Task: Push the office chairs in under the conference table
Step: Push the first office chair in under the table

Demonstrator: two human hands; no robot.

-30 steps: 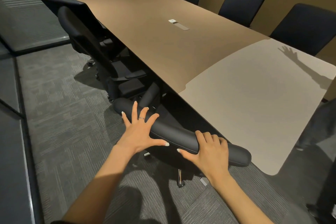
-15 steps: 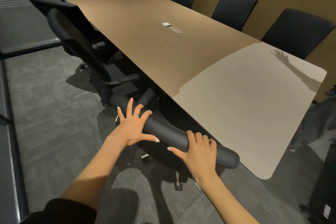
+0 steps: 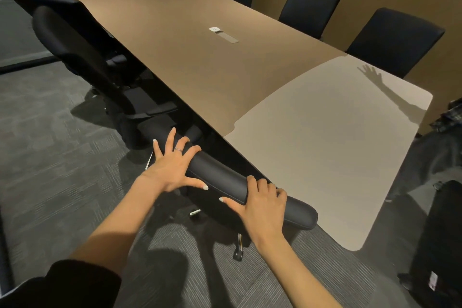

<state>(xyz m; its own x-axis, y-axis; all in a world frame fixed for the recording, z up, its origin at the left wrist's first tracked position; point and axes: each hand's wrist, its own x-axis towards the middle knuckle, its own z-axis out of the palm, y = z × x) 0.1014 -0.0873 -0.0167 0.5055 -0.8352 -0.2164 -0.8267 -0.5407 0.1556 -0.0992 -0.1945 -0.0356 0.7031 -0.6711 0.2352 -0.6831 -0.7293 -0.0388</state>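
A black office chair stands right below me, and only the padded top of its backrest (image 3: 225, 181) shows, lying along the near edge of the long conference table (image 3: 190, 57). My left hand (image 3: 175, 166) presses flat on the left part of that backrest with fingers spread. My right hand (image 3: 262, 205) rests over the right part, fingers curled across the top. The seat is hidden under the tabletop. A second black chair (image 3: 75, 42) stands further along the same side, its back well away from the table edge.
Three dark chairs (image 3: 392, 40) line the far side of the table against a tan wall. A small cable hatch (image 3: 223, 34) sits mid-table. Grey carpet (image 3: 57, 172) spreads to the left. A person in dark clothing (image 3: 430, 157) stands at the right, near a black case (image 3: 440, 240).
The near chair has slid further in under the table, its backrest now close to the edge. Both hands stayed on the backrest and moved forward with it.
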